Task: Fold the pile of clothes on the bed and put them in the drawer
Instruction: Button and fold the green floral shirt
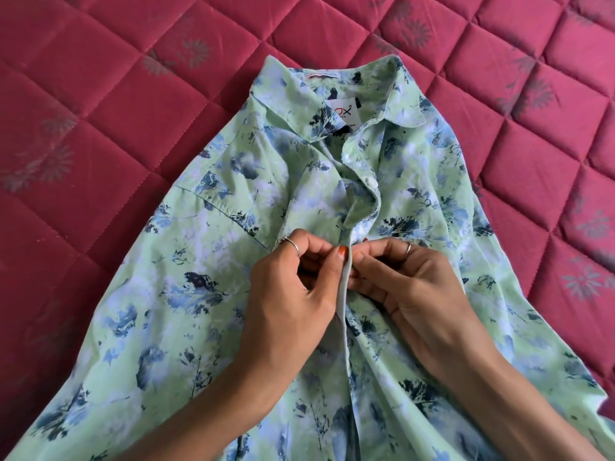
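Head view: both hands meet at mid-chest of a shirt.
Shirt: pale green collared button-up shirt with blue leaf print [206,294] lies front-up, spread beneath both hands, collar beyond them.
Left hand [293,294]: pinches the left placket edge.
Right hand [409,287]: pinches the facing edge, fingertips touching the left's.
Bed: crimson quilted bed cover [100,111] surrounds the shirt.
White button [371,183]: just beyond the fingertips.
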A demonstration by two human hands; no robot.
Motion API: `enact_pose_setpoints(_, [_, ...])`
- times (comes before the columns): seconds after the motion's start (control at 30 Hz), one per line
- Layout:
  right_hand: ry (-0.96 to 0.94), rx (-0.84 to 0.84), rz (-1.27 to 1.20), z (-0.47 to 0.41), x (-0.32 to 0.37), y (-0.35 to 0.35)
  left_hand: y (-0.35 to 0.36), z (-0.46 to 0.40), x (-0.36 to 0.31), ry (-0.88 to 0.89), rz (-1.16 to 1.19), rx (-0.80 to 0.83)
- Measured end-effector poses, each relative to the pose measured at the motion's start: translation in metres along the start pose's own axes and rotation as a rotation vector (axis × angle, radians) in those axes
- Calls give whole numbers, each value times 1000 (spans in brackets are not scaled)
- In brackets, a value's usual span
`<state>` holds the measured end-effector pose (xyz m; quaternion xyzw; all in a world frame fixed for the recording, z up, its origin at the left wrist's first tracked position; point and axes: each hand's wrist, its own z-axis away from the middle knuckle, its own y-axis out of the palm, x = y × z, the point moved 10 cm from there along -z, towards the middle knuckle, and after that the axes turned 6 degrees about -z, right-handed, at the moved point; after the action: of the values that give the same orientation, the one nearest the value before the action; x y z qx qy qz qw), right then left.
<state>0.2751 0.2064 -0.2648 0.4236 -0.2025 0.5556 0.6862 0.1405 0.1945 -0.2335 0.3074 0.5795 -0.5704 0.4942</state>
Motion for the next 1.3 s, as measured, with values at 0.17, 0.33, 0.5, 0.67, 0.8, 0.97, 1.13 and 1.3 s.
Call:
enact_pose_setpoints(0.17, [-54, -43, 147, 0, 5, -2, 5, -1, 10, -55, 44, 32])
enact_pose_setpoints(0.33, [-221, -103, 506, 5, 21, 1, 8, 0, 19, -111, 68, 36])
enact_pose_setpoints(0.5, [-289, -113, 621, 7, 27, 4, 9, 1, 18, -108, 26, 23])
enact_pose_setpoints(0.67, [-326, -106, 651, 11, 27, 7, 10, 2, 17, -140, 82, 19])
enact_pose_setpoints(0.8, [-460, -95, 819, 15, 33, 16, 12, 1, 20, -166, 102, 37])
enact_pose_setpoints(0.97, [-601, -71, 916, 19, 36, 23, 14, -1, 27, -194, 140, 49])
enact_pose_setpoints(1.13, [-665, -38, 941, 22, 36, 29, 13, -3, 31, -225, 168, 40])
enact_pose_setpoints(1.3, [-633, -47, 899, 20, 35, 27, 15, -5, 38, -248, 190, 43])
